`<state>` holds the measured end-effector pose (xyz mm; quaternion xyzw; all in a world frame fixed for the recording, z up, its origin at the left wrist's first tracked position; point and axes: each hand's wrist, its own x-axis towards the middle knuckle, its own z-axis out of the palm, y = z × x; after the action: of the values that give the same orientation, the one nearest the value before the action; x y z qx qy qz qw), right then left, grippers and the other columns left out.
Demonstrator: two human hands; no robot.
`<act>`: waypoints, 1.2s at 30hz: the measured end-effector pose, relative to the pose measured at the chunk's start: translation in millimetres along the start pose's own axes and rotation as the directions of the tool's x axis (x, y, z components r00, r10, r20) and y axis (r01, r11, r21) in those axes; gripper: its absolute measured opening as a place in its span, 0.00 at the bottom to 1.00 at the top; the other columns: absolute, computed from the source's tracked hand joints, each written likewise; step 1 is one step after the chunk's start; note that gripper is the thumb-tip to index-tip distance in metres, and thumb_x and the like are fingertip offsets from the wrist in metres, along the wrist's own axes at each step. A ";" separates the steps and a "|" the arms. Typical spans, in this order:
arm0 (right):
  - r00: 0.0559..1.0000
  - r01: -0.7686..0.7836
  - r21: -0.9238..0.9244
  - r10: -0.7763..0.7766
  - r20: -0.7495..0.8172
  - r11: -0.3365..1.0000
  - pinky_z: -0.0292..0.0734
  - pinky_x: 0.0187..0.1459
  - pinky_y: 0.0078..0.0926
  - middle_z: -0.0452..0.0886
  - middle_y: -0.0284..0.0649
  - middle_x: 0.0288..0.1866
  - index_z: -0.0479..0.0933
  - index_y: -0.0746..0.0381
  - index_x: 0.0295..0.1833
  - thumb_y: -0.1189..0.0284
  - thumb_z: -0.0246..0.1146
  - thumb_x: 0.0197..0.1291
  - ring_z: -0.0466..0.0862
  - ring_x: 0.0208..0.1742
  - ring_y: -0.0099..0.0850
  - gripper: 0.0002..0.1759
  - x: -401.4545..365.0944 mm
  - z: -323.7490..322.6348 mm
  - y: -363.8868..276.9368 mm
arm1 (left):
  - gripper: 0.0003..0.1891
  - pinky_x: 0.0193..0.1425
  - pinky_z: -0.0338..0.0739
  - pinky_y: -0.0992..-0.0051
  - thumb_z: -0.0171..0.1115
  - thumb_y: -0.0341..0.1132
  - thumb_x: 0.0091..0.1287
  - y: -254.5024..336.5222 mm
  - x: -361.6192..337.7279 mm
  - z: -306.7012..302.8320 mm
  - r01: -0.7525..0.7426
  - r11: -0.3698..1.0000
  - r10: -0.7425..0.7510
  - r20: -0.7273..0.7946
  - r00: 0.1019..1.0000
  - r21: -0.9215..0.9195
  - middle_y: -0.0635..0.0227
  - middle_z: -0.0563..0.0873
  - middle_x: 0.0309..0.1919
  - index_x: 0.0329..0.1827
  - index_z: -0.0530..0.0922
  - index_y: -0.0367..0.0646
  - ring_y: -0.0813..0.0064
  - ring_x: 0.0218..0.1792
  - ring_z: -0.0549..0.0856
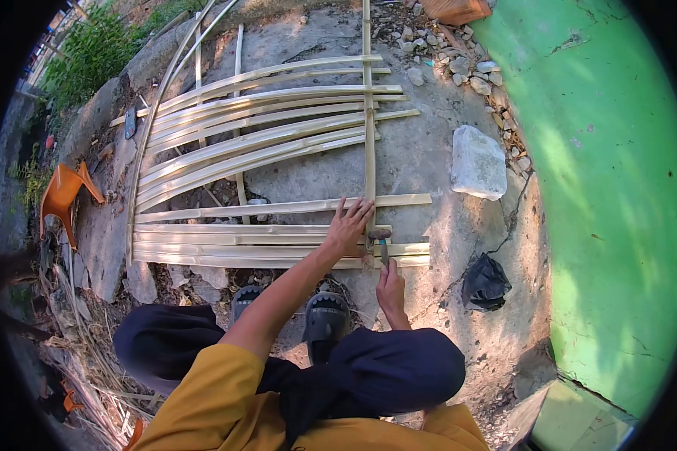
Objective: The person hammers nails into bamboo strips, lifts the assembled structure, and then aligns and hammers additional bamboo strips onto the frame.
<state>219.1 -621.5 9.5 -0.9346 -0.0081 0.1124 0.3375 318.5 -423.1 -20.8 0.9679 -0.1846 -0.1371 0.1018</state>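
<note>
Fingers spread, my left hand lies over the pale bamboo slats, its fingertips at the spot where one slat meets a long upright crosspiece. My right hand is closed around the handle of a hammer. The hammer's head is over the crosspiece's lower end, just right of my left hand. Several more slats lie side by side below my left hand, and a further group is spread out above it. A curved strip crosses their left ends.
A whitish block and a black plastic bag are on the concrete at right, beside a green surface. An orange plastic chair lies at left. A phone-like dark object is near the slats' left ends. Rubble lines the upper right.
</note>
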 end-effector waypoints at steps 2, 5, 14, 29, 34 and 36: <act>1.000 0.028 0.049 -0.027 -0.013 0.998 0.70 0.31 0.58 0.80 0.62 0.28 0.71 0.63 0.64 0.65 0.49 0.81 0.82 0.32 0.66 0.16 4.9 -10.7 -4.1 | 0.76 0.88 0.35 0.37 0.84 0.67 0.35 -1.2 0.0 -2.3 0.009 0.999 -0.009 0.009 1.000 -0.034 0.70 0.53 0.88 0.88 0.52 0.48 0.62 0.88 0.50; 0.996 -0.030 0.031 0.033 -0.086 0.999 0.70 0.30 0.59 0.80 0.62 0.27 0.70 0.62 0.62 0.66 0.51 0.80 0.81 0.31 0.66 0.14 2.7 -17.9 -17.9 | 0.77 0.87 0.33 0.36 0.83 0.70 0.34 -3.9 -0.7 -4.5 -0.001 0.997 0.003 0.020 1.000 -0.073 0.70 0.53 0.88 0.88 0.51 0.48 0.60 0.88 0.48; 0.998 0.034 -0.084 -0.037 -0.044 0.996 0.74 0.34 0.64 0.84 0.64 0.31 0.66 0.62 0.62 0.67 0.53 0.79 0.84 0.34 0.67 0.14 8.7 -34.8 -31.7 | 0.77 0.87 0.33 0.36 0.82 0.71 0.34 -6.3 -3.6 -12.8 -0.002 0.995 0.005 0.032 0.999 -0.100 0.73 0.54 0.88 0.89 0.51 0.50 0.59 0.88 0.47; 0.983 -0.142 0.412 0.179 -0.052 0.900 0.67 0.22 0.40 0.75 0.45 0.22 0.74 0.63 0.52 0.56 0.49 0.83 0.77 0.20 0.41 0.20 12.4 -12.6 -14.1 | 0.78 0.87 0.33 0.35 0.82 0.71 0.35 -3.0 -4.7 -20.0 0.016 0.997 -0.011 0.062 0.998 -0.076 0.75 0.53 0.88 0.89 0.47 0.51 0.57 0.88 0.49; 0.977 -0.206 0.311 0.174 0.128 0.928 0.60 0.16 0.24 0.64 0.27 0.20 0.72 0.56 0.52 0.52 0.48 0.84 0.64 0.15 0.19 0.19 9.9 -1.1 8.1 | 0.78 0.87 0.33 0.35 0.81 0.71 0.36 -1.7 -3.7 -17.9 0.012 0.997 -0.010 0.036 0.999 -0.075 0.75 0.53 0.88 0.89 0.46 0.51 0.58 0.88 0.49; 0.874 -0.476 0.575 0.431 0.225 0.665 0.69 0.22 0.34 0.74 0.36 0.23 0.74 0.62 0.46 0.55 0.47 0.84 0.73 0.17 0.26 0.21 10.8 -9.3 7.3 | 0.77 0.87 0.33 0.35 0.81 0.71 0.37 -2.1 -4.7 -19.7 0.022 0.997 -0.017 0.065 0.998 -0.077 0.75 0.53 0.88 0.89 0.47 0.51 0.58 0.88 0.49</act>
<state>231.2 -632.0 9.6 -0.7406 0.2497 0.2218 0.5831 320.9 -416.5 -1.7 0.9601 -0.1729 -0.1760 0.1319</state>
